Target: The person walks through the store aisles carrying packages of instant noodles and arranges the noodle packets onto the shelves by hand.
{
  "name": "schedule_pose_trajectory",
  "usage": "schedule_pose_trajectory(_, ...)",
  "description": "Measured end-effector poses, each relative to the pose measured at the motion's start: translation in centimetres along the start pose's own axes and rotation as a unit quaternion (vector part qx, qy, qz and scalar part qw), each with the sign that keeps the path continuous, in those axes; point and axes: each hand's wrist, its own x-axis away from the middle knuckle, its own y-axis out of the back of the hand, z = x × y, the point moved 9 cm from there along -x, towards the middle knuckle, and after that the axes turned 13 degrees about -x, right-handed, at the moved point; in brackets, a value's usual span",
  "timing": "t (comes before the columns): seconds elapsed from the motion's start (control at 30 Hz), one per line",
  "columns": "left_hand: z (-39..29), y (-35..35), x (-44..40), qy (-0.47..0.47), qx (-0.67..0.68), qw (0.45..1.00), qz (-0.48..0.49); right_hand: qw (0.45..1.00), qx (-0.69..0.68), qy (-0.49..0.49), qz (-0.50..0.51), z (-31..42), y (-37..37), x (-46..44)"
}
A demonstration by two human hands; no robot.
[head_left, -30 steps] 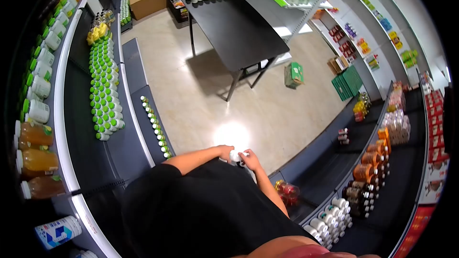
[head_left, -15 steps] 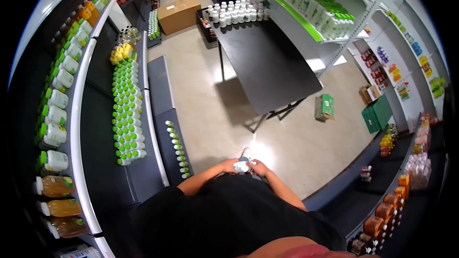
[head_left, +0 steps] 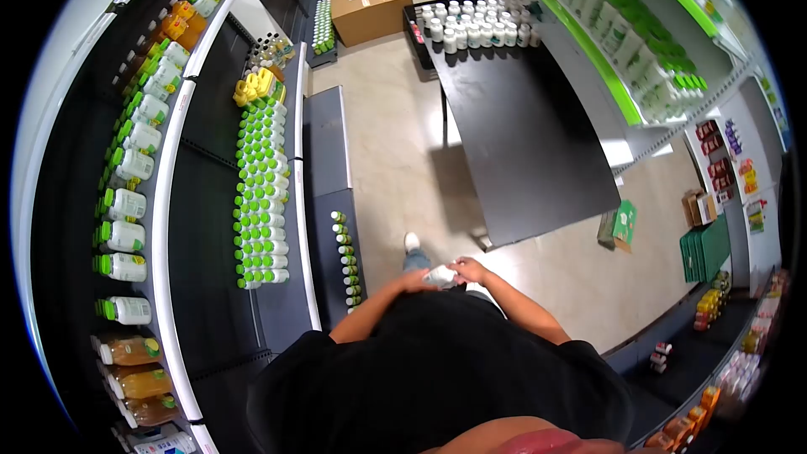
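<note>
White bottle (head_left: 440, 277) is clasped between left hand (head_left: 414, 281) and right hand (head_left: 470, 270), while a shelf (head_left: 162, 235) holds bottles of amber liquid (head_left: 141, 384).

Cannot read any label on the white container (head_left: 439, 276), small, blurred and partly covered by the left hand (head_left: 412, 281) and right hand (head_left: 470, 270). Cannot make out print on the white bottles (head_left: 481, 27) at the far end of the desk (head_left: 538, 139). Can see only part of the orange packs (head_left: 679, 430), cut off at near right.
</note>
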Motion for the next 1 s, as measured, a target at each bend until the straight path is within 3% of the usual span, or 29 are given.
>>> schedule_pose_trajectory(0.03,1.8,0.1,-0.7,0.016,0.001,1.0,-0.023,1.0,-0.006,0.001,-0.003,-0.7,-0.1,-1.6)
schedule_pose_trajectory(0.13,-2.2,5.8,-0.9,0.044,-0.036,0.998,0.014,0.999,-0.028,-0.012,-0.032,1.6,0.0,-4.0)
schedule_pose_trajectory(0.27,1.9,12.2,-7.0,0.01,-0.09,0.996,-0.008,0.993,-0.073,-0.03,-0.093,7.1,2.1,-7.1)
schedule_pose_trajectory(0.37,-0.8,18.3,-9.7,-0.064,-0.089,0.994,0.024,0.996,-0.026,0.019,-0.084,10.2,4.3,-11.2)
schedule_pose_trajectory(0.5,-2.2,26.5,-13.1,-0.049,-0.166,0.985,0.019,0.989,-0.098,0.079,-0.075,17.8,5.2,-14.4)
schedule_pose_trajectory(0.57,-3.6,30.3,-13.9,-0.028,-0.164,0.986,0.014,0.987,-0.057,0.092,-0.115,22.4,5.6,-14.8)
schedule_pose_trajectory(0.7,-3.8,35.2,-17.5,-0.053,-0.062,0.996,-0.025,0.951,-0.088,0.235,-0.18,28.3,6.8,-17.6)
schedule_pose_trajectory(0.8,-4.2,37.6,-19.7,-0.038,-0.026,0.999,-0.01,0.942,-0.162,0.204,-0.211,30.9,7.0,-16.8)
schedule_pose_trajectory(0.9,-6.2,39.6,-21.2,-0.044,-0.012,0.999,0.011,0.959,-0.148,0.143,-0.197,31.3,8.5,-18.3)
schedule_pose_trajectory(1.0,-5.5,39.8,-25.0,-0.058,-0.05,0.996,0.042,0.96,-0.086,0.176,-0.202,33.4,10.6,-19.5)
